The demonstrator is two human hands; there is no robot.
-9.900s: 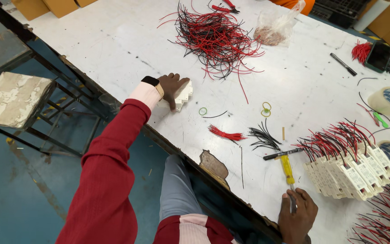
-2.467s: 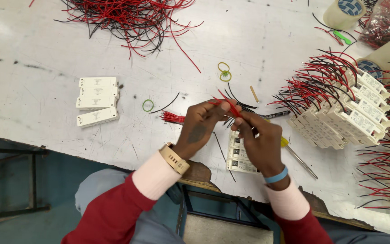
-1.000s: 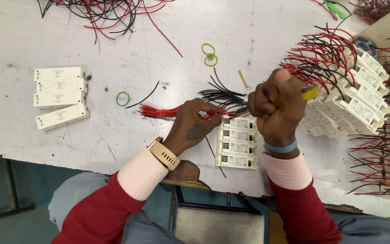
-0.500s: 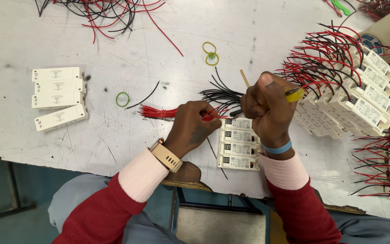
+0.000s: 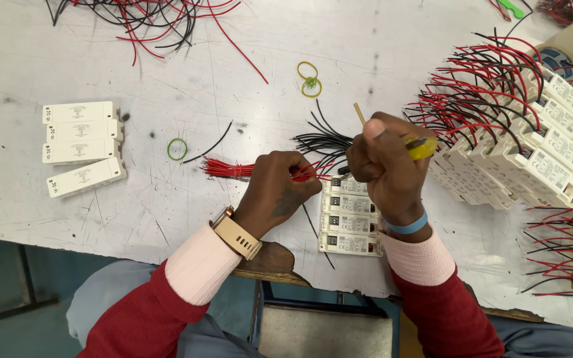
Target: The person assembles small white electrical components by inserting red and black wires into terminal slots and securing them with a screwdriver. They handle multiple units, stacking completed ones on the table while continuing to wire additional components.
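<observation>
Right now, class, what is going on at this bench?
A person sits at a white table. The left hand pinches a red wire at a row of four white boxes. The right hand grips a yellow-handled screwdriver above them. Four more boxes lie to the left, unwired; wired ones stand stacked on the right.

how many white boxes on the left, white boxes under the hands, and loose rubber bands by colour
white boxes at left: 4
white boxes under the hands: 4
yellow rubber bands: 2
green rubber bands: 1
total: 11
</observation>
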